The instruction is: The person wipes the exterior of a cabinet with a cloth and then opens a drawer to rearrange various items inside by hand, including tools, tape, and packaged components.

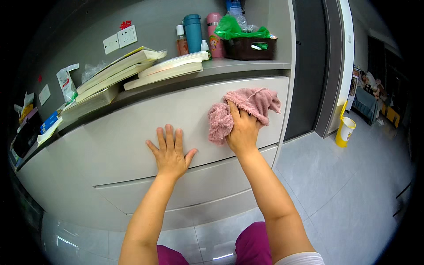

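Note:
My left hand (170,153) lies flat on the pale drawer front (119,141), its fingers spread and nothing in it. Farther right, my right hand (244,130) presses a fluffy pink cleaning cloth (257,100) against the same front, close to its right end. The cloth is bunched up on both sides of the fingers, and some fingertips are hidden in its folds. Below both hands run the dark grooves between this drawer and the lower drawers (212,181).
On the counter above stand stacked books (112,73), a blue flask (193,33), a pink flask (215,37) and a dark basket (247,51) with a green bag. To the right are a dark door (309,66) and a yellow-and-white bucket (344,132) on the tiled floor (322,190).

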{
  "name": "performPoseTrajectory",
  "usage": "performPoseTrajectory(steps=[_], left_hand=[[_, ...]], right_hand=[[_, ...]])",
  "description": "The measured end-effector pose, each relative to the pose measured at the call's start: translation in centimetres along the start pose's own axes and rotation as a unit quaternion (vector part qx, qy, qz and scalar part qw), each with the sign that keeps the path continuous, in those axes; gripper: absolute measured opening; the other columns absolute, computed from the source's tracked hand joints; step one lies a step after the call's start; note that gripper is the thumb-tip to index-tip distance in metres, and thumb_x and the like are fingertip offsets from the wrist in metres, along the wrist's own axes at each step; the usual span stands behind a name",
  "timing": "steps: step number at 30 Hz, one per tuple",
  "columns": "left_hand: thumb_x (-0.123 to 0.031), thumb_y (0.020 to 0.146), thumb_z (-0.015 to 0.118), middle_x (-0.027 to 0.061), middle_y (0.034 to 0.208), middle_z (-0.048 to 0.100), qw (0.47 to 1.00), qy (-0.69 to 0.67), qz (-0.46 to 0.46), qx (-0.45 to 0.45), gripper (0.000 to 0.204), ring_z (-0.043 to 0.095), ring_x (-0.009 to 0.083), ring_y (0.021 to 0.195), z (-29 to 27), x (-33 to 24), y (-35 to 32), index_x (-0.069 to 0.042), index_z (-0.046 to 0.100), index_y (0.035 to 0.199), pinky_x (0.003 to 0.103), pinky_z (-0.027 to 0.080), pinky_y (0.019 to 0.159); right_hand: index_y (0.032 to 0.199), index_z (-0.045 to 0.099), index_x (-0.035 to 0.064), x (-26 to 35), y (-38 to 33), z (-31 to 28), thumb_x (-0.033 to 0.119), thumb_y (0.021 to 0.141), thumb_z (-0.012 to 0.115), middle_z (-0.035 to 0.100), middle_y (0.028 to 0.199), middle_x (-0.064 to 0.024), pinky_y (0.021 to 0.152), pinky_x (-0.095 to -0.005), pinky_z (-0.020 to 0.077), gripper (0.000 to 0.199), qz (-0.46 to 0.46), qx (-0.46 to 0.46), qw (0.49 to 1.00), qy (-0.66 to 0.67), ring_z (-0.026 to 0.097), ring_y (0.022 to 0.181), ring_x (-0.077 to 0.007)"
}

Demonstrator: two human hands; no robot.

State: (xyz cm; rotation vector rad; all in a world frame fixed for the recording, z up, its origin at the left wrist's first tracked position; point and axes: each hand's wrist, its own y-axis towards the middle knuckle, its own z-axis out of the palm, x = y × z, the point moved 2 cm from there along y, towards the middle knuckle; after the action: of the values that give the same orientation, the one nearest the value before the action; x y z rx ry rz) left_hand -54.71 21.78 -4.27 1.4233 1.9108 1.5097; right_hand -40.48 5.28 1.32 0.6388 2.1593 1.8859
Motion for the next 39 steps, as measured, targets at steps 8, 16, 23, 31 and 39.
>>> performPoseTrajectory(steps=[8, 16, 23, 31, 39], left_hand=[[-0.054, 0.08, 0.058, 0.0163, 0.154, -0.003, 1.0, -0.006, -0.001, -0.004, 0.097, -0.007, 0.039, 0.141, 0.2, -0.3, 0.1, -0.011, 0.004, 0.148, 0.068, -0.008, 0.101], [-0.056, 0.081, 0.056, 0.0158, 0.154, -0.004, 1.0, 0.01, 0.002, -0.016, 0.096, -0.008, 0.038, 0.141, 0.2, -0.4, 0.4, -0.011, 0.005, 0.148, 0.067, -0.01, 0.102], [-0.056, 0.08, 0.057, 0.0146, 0.154, -0.004, 1.0, 0.0, -0.007, 0.004, 0.097, -0.009, 0.0371, 0.141, 0.1, -0.1, 0.0, -0.012, 0.004, 0.148, 0.067, -0.01, 0.101], [-0.056, 0.081, 0.056, 0.0164, 0.154, -0.004, 1.0, 0.008, -0.001, 0.003, 0.096, -0.008, 0.0387, 0.141, 0.1, -0.1, 0.1, -0.011, 0.004, 0.148, 0.068, -0.008, 0.101], [-0.055, 0.08, 0.058, 0.0162, 0.154, -0.003, 1.0, 0.002, 0.0, -0.009, 0.097, -0.006, 0.0394, 0.141, 0.4, 0.1, 0.0, -0.011, 0.005, 0.148, 0.066, -0.011, 0.102]], right_hand=[[0.093, 0.063, 0.006, -1.9, -3.2, -1.3, 0.005, 0.062, 0.065, 0.059, 0.097, -0.0106, 0.086, -0.0469, 0.0368, 0.031, 0.034, 0.108, 0.964, 0.239, 0.051, 0.097, -0.0347], [0.099, 0.063, 0.0108, -3.5, 3.4, -2.0, 0.011, 0.06, 0.068, 0.055, 0.105, -0.0104, 0.088, -0.0447, 0.0339, 0.039, -0.089, -0.058, 0.993, -0.05, 0.047, 0.097, -0.0351], [0.118, 0.055, 0.0051, 0.2, -0.9, -1.8, 0.042, 0.067, 0.072, 0.047, 0.12, -0.019, 0.095, -0.0511, 0.0272, 0.065, -0.083, 0.013, 0.996, 0.006, 0.039, 0.114, -0.0404], [0.079, 0.066, 0.0131, -1.1, 3.5, 0.1, 0.02, 0.072, 0.069, 0.059, 0.087, -0.005, 0.079, -0.0413, 0.0376, 0.01, 0.123, -0.121, 0.978, 0.114, 0.053, 0.09, -0.0276], [0.07, 0.064, 0.0094, -1.6, 3.9, 0.0, 0.013, 0.07, 0.072, 0.06, 0.07, -0.0052, 0.066, -0.0371, 0.0424, 0.009, 0.062, -0.106, 0.981, 0.15, 0.056, 0.07, -0.026]])
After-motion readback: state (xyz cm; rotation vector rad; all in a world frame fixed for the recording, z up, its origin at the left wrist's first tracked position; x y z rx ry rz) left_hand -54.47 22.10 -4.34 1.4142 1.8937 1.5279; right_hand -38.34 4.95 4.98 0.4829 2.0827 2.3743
